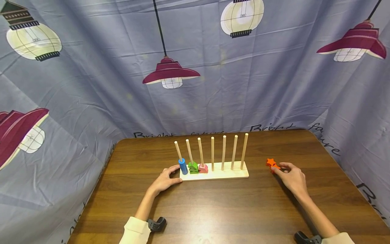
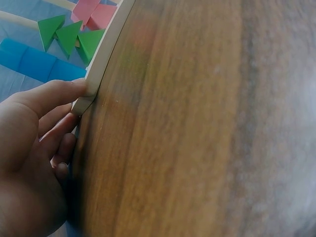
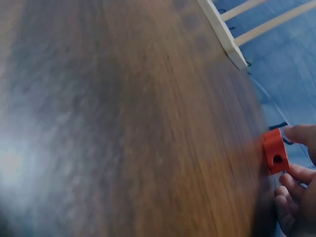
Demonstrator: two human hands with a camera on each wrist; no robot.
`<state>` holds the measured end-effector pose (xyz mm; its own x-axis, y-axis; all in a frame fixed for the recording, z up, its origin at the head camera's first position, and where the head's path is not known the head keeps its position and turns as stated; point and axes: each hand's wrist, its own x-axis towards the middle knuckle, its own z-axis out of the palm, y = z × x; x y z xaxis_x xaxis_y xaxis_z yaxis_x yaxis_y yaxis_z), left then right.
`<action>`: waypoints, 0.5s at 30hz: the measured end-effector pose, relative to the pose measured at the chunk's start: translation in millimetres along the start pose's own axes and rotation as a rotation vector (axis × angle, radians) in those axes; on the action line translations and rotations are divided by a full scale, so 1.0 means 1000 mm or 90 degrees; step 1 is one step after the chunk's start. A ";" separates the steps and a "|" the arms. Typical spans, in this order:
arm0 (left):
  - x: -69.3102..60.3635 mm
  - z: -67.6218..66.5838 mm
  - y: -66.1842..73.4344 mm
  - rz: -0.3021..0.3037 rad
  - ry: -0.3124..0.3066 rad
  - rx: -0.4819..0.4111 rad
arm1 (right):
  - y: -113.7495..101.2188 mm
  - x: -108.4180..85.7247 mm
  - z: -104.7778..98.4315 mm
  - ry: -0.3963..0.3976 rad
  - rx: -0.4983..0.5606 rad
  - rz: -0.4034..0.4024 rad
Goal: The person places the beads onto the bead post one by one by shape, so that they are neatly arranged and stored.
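A pale wooden peg board (image 1: 225, 174) with a row of upright pegs stands on the table. My left hand (image 1: 164, 180) holds its left end, the thumb at the near corner and the fingers at the far side; the left wrist view shows the thumb on the board's edge. Blue cylinders (image 2: 34, 59) sit on the leftmost peg, green triangular blocks (image 1: 193, 167) on the second, and pink blocks (image 1: 203, 168) on the third. Off to the right, my right hand (image 1: 294, 178) pinches an orange star-shaped block (image 3: 275, 150) with a hole in it. Another orange star (image 1: 270, 162) lies just beside it.
The brown wooden table (image 1: 219, 210) reaches back to a grey-blue curtain (image 1: 207, 105) printed with lamps and lettering. Bare pegs (image 1: 223, 152) rise from the board's middle and right. Dark wrist devices (image 1: 157, 224) are worn at both sleeves.
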<state>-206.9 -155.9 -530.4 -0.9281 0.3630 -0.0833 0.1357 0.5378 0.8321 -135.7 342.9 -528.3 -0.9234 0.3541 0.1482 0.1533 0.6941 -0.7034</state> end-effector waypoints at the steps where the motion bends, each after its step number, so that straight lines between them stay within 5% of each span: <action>1: 0.000 0.000 0.000 0.001 0.000 -0.001 | -0.001 0.000 0.001 -0.003 -0.006 -0.001; 15: 0.000 0.001 0.000 0.000 0.008 0.001 | -0.004 -0.004 0.000 -0.010 -0.020 -0.008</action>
<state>-206.9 -154.9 -530.6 -0.9324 0.3533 -0.0764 0.1361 0.5389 0.8313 -132.8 339.0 -525.7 -0.9307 0.3355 0.1459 0.1521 0.7174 -0.6799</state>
